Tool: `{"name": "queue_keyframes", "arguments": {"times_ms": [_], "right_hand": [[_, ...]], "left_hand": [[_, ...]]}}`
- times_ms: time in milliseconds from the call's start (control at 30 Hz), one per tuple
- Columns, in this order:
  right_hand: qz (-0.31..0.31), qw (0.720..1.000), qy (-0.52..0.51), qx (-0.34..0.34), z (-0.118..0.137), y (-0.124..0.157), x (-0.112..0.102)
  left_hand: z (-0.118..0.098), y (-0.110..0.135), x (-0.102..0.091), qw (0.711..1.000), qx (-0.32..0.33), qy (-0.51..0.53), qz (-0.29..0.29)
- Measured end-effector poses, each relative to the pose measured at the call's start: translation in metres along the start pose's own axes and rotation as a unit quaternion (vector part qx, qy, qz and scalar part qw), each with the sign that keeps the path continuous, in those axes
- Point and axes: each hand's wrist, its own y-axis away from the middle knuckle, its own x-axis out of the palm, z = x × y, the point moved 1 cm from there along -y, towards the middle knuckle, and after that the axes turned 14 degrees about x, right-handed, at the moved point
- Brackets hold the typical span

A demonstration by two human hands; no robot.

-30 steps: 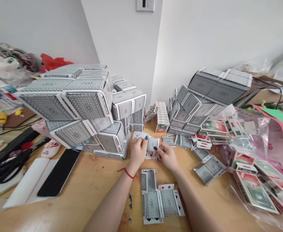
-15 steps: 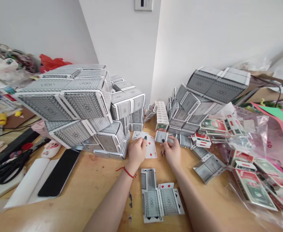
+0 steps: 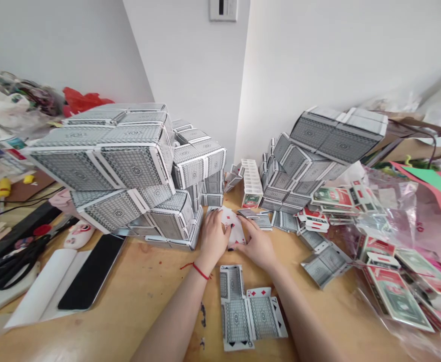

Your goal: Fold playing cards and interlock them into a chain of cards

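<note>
Honestly the playing cards point(image 3: 232, 223) are the shiniest thing here: smooth coated paper with a glossy sheen, and the big stacks catch the light along their white edges. The desk point(image 3: 141, 296) looks like pale wood with a smooth, slightly glossy finish and a few small marks. The clear plastic bag point(image 3: 390, 201) is thin, crinkly and shiny, and so is the red plastic bag point(image 3: 85, 99) by the wall point(image 3: 183, 65), which is smooth matt white paint. The brown cardboard point(image 3: 412, 150) looks matt and dry. The scissors point(image 3: 15, 269) have black plastic handles, the black slab point(image 3: 91, 271) is smooth and glossy, though I can't tell if it's glass or plastic, and the red thread bracelet point(image 3: 198, 271) is plain cord.
</note>
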Motion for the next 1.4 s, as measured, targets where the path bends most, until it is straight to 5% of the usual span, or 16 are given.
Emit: {"name": "queue_keyframes", "arguments": {"times_ms": [167,367,500,733,800,967,1200,1400], "right_hand": [[0.008,0.999,0.025,0.041,-0.001,0.001,0.001],[-0.040,0.994,-0.068,0.079,-0.010,-0.003,0.004],[-0.060,0.990,-0.098,0.080,-0.016,-0.007,0.002],[-0.297,0.935,-0.137,0.138,-0.014,0.000,-0.009],[-0.324,0.923,-0.131,0.160,-0.012,0.003,-0.011],[-0.277,0.935,-0.138,0.174,-0.009,0.004,-0.011],[-0.319,0.915,-0.143,0.200,-0.012,0.007,-0.011],[-0.149,0.925,-0.277,0.215,-0.023,-0.003,-0.003]], "left_hand": [[-0.003,-0.002,-0.005,0.999,-0.019,0.031,-0.025],[-0.002,-0.001,-0.002,0.992,-0.058,0.109,-0.039],[-0.001,0.000,0.000,0.997,-0.044,0.065,-0.027],[-0.001,0.000,-0.001,1.000,-0.023,0.010,-0.014],[0.000,0.000,0.000,1.000,-0.023,0.012,-0.011],[0.000,0.000,0.000,0.999,-0.032,0.021,-0.012],[-0.001,0.000,0.000,0.999,-0.035,0.021,-0.016],[0.001,0.000,0.001,0.998,-0.044,0.039,-0.025]]}}
